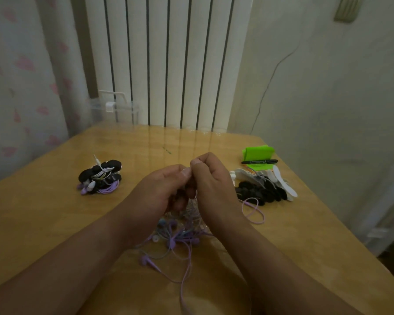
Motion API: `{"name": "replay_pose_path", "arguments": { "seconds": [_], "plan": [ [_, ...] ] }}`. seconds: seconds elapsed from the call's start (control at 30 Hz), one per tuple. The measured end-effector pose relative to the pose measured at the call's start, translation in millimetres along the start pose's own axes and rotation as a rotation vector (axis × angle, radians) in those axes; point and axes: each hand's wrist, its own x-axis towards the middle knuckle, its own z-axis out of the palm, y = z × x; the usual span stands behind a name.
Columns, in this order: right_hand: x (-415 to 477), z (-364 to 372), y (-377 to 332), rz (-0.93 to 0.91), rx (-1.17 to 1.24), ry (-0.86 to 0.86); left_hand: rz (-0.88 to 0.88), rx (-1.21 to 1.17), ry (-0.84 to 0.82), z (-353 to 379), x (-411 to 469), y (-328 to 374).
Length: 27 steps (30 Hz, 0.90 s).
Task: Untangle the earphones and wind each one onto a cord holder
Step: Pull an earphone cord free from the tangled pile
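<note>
Head view: the left hand [166, 187] and right hand [210, 185] meet above the table [55, 219], fingers curled and thumbs pinching strands atop the earphone tangle [175, 237], which trails down to the tabletop between the forearms. Progress is judged partial: one wound pile [99, 178] lies at left with at least three black holders, while at least three purple earbuds [146, 261] remain tangled. At right lie one heap of empty holders [262, 189], too overlapped to count, one loose purple loop [254, 211] and one marker [259, 161].
</note>
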Motion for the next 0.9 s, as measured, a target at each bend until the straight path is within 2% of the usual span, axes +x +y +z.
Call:
{"name": "replay_pose_path", "arguments": {
  "seconds": [0.23, 0.33, 0.4, 0.47, 0.7, 0.9],
  "plan": [
    [2, 10, -6, -0.058, -0.006, 0.169, 0.088, 0.111, -0.033, 3, -3, 2],
    [2, 9, -3, 0.087, 0.097, 0.161, 0.054, 0.063, -0.071, 2, -2, 0],
    [3, 5, 1, 0.239, 0.199, 0.111, 0.002, -0.062, -0.082, 3, -1, -1],
    [4, 0, 3, 0.315, 0.251, 0.061, -0.034, -0.186, -0.066, 1, 2, -3],
    [6, 0, -3, 0.276, 0.014, 0.111, -0.074, -0.305, -0.017, 4, 7, -12],
    [5, -4, -8, 0.497, 0.170, 0.016, -0.048, -0.225, -0.017, -1, 5, -10]
  ]
}}
